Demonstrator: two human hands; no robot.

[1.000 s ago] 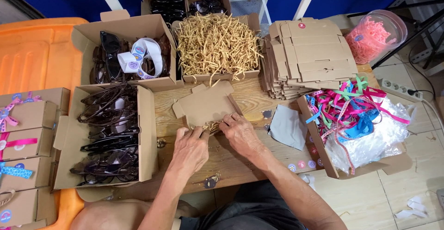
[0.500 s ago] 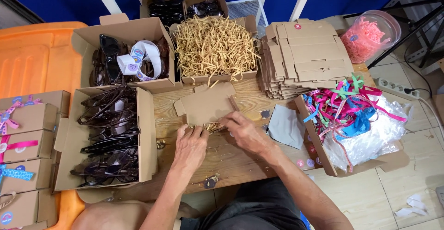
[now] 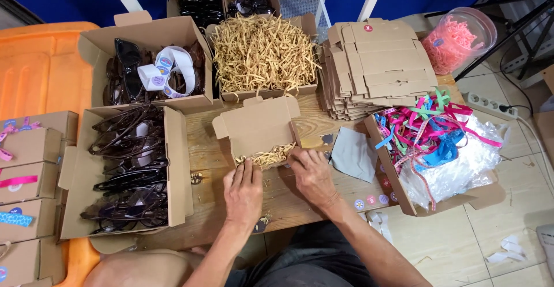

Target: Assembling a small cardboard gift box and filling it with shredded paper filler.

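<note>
Box of brown cardboard (image 3: pixel 259 126), small and open, lies at the middle of the wooden desk (image 3: pixel 300 197), its lid flap raised and leaning toward the far edge. Its long axis runs roughly parallel to the desk's near edge, tilted slightly so the right end sits nearer the far side. The open mouth faces up, and a bed of tan shredded paper filling (image 3: pixel 266 157) shows along its near wall.

Left hand (image 3: pixel 243 193) rests at the box's near left corner, fingers pressed together and extended onto the filling. Right hand (image 3: pixel 311 174) is at the near right corner, fingers curled on the box wall; whether it pinches the wall cannot be told.

Room is tight. A large box of shredded paper (image 3: pixel 264 56) stands just beyond the lid. A carton of dark sunglasses (image 3: pixel 130 174) bounds the left, close by. A grey cloth (image 3: pixel 353 154) lies just right of the right hand, and a box of coloured ribbons (image 3: pixel 430 143) beyond it. A stack of flat box blanks (image 3: pixel 378 65) occupies the far right corner. Bare desk remains only between the hands and the near edge.
</note>
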